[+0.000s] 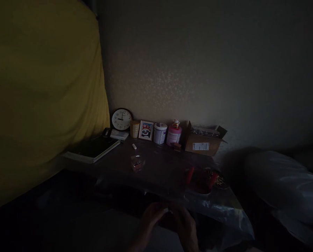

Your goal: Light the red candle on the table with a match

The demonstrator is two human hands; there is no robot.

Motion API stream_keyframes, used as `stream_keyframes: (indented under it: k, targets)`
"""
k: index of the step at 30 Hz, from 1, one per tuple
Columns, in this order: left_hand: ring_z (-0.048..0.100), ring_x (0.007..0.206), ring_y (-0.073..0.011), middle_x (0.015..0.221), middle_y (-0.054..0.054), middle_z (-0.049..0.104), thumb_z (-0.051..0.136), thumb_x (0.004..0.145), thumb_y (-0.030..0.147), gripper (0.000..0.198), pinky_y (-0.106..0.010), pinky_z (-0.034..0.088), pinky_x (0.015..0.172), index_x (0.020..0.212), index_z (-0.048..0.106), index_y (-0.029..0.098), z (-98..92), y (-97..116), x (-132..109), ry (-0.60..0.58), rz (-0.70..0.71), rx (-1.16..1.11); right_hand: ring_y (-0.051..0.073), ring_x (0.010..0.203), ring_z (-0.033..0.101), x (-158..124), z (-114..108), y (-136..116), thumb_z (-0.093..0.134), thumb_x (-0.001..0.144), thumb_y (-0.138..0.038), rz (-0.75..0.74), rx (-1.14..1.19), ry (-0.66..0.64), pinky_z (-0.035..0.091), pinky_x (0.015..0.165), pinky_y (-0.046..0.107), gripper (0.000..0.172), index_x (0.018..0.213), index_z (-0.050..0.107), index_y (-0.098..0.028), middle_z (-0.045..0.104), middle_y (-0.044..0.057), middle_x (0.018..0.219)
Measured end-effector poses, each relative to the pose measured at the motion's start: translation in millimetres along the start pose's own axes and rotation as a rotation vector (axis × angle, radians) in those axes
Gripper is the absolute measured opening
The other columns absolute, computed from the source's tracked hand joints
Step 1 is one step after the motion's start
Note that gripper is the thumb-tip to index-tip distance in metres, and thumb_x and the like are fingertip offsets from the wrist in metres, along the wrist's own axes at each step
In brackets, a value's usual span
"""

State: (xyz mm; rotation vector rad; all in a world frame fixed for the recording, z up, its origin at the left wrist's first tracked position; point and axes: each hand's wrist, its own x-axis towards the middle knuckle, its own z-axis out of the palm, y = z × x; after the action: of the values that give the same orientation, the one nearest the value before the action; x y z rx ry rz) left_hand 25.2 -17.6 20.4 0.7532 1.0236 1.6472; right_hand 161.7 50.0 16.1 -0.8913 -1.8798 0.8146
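Note:
In the dim light my left hand [153,216] and my right hand [186,224] are held close together, in front of the table's near edge. The fingers of both are curled in towards each other. A small pale thing [167,210] shows at the left fingertips, too dark and small to name. The right fingertips are mostly lost in shadow. Beyond the hands, on the table [156,168], lie a small clear plastic bag [137,163] with something in it and a short white cylinder [134,146].
Along the wall stand a round clock [122,119], a framed panda picture [146,130], a white tin [160,133], a pink tin [173,135] and an open cardboard box [202,142]. A thick book [93,149] lies left. Red items and a dish [218,179] sit right, beside plastic sheeting [232,215].

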Motion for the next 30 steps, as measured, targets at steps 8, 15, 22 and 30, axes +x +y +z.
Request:
stream_keyframes:
  k: [8, 15, 22, 30]
  targets:
    - [0.062, 0.095, -0.0279, 0.089, -0.006, 0.073, 0.072, 0.061, 0.043, 0.025, -0.04, 0.047, 0.088, 0.076, 0.072, 0.023, 15.3, 26.5, -13.3, 0.046, -0.024, -0.096, 0.018, 0.076, 0.069, -0.2, 0.6, 3.5, 0.053, 0.081, -0.046, 0.022, 0.0, 0.02, 0.053, 0.065, 0.017, 0.031, 0.086, 0.071, -0.021, 0.073, 0.004, 0.084]
    - [0.063, 0.092, -0.0298, 0.087, -0.006, 0.073, 0.073, 0.058, 0.046, 0.03, -0.044, 0.047, 0.088, 0.077, 0.072, 0.022, 22.0, 22.5, -17.4, 0.055, -0.008, -0.071, 0.018, 0.075, 0.069, -7.4, -10.8, 2.1, 0.057, 0.08, -0.043, 0.005, -0.021, 0.019, 0.054, 0.065, 0.018, 0.026, 0.089, 0.07, -0.023, 0.073, 0.003, 0.085]
    - [0.063, 0.095, -0.0261, 0.09, -0.005, 0.072, 0.073, 0.064, 0.033, 0.023, -0.038, 0.047, 0.086, 0.084, 0.07, 0.021, 25.5, 22.4, -17.6, 0.031, -0.005, -0.134, 0.017, 0.072, 0.067, -14.0, -25.1, -43.5, 0.054, 0.083, -0.034, -0.121, -0.058, 0.15, 0.053, 0.062, 0.02, 0.019, 0.082, 0.066, -0.02, 0.071, 0.003, 0.079]
    - [0.063, 0.094, -0.0232, 0.091, -0.005, 0.07, 0.07, 0.069, 0.03, 0.023, -0.033, 0.048, 0.083, 0.087, 0.068, 0.017, 36.4, 26.6, -24.1, -0.015, 0.024, -0.177, 0.015, 0.071, 0.064, -16.6, -33.3, -62.2, 0.047, 0.086, -0.024, -0.329, -0.205, 0.249, 0.051, 0.064, 0.022, 0.018, 0.088, 0.065, -0.02, 0.068, 0.004, 0.079]
